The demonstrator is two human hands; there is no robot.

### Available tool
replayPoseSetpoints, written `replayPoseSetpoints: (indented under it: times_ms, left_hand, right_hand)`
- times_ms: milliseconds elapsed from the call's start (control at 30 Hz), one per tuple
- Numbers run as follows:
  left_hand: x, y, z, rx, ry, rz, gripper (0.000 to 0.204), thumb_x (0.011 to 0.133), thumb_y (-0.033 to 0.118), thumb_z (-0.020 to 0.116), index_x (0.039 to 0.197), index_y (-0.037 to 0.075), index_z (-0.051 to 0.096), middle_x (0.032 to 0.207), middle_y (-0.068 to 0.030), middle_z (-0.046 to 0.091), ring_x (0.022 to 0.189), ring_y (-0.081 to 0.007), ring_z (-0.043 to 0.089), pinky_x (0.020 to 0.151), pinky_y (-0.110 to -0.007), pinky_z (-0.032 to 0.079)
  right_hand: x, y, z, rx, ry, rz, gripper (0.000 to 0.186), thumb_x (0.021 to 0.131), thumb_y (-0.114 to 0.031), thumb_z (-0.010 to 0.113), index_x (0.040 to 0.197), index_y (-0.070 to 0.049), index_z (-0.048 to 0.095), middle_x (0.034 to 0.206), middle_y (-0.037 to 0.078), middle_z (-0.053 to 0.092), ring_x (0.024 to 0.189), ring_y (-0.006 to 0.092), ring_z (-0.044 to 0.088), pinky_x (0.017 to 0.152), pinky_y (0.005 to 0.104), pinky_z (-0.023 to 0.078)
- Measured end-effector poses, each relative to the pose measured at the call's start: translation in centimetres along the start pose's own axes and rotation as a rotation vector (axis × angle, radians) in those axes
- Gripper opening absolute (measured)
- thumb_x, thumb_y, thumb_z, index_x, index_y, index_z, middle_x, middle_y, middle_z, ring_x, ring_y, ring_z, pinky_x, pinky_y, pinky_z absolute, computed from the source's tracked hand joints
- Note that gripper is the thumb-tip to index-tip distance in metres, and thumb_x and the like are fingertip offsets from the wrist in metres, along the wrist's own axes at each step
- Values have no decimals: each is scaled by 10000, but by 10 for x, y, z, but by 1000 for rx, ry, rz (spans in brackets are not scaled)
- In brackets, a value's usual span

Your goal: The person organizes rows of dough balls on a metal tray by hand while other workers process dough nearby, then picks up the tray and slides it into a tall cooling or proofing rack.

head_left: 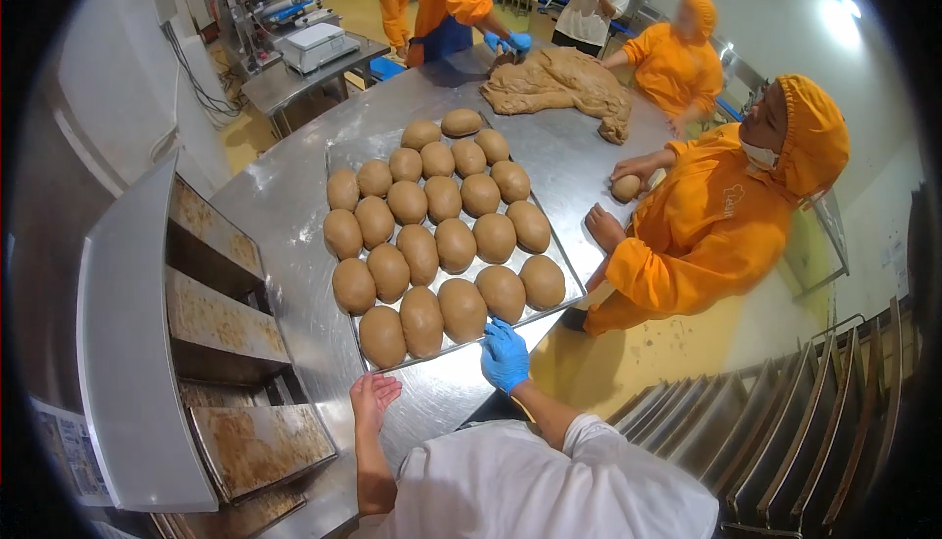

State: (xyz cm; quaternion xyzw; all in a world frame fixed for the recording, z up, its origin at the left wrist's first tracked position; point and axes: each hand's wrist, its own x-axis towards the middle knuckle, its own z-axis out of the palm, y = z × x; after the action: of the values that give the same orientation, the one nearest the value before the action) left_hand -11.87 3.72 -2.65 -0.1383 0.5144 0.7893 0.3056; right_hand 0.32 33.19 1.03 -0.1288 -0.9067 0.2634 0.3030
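My bare left hand (374,398) is beside the near left corner of a metal tray (574,284), its fingers stretched out and holding nothing. My right hand (505,358), in a blue glove, has its fingers closed on the tray's near rim, close to the front row of dough. Several smooth, light-brown dough balls (422,323) fill the tray in rows. The tray lies on a large steel table (285,235). How far my right fingers reach under the rim is hidden.
A large dough mass (559,93) lies at the table's far side. At right, a co-worker in orange handles a small dough ball (625,188); others stand beyond. Stained metal pans (221,313) are on the left. A rack of trays (775,421) stands at lower right.
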Motion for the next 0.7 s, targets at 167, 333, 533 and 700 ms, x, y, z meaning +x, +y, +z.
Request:
replayPoseSetpoints:
  times_ms: [167,333,533,700]
  left_hand:
    - [-1,1,1,0,-6,0,350,1055,291,444,1025,-44,540,901,-241,679,804,-348,720,713,-435,627]
    - [-1,1,1,3,-8,6,350,1058,286,433,1030,-48,537,900,-246,678,809,-350,721,715,-433,629]
    - [-3,4,2,11,0,-3,351,1057,283,436,1034,-55,528,901,-248,673,820,-357,721,720,-434,631]
    - [-2,4,4,13,-4,-8,348,1054,280,443,1035,-58,525,913,-250,667,828,-362,720,728,-438,632]
  right_hand:
    - [1,-2,-3,9,-8,15,65,723,5,628,772,-33,610,1077,138,676,1056,388,607,889,463,512]
    - [2,-4,-4,2,3,-7,67,722,10,622,778,-26,616,1076,148,680,1043,396,613,879,471,513]
    - [8,-11,-8,-2,-20,-31,91,729,18,622,808,-28,623,1058,160,680,1020,405,620,866,472,513]
    - [10,-7,-8,2,-29,-77,64,738,-18,593,796,-30,619,1104,118,664,1115,381,591,839,482,520]
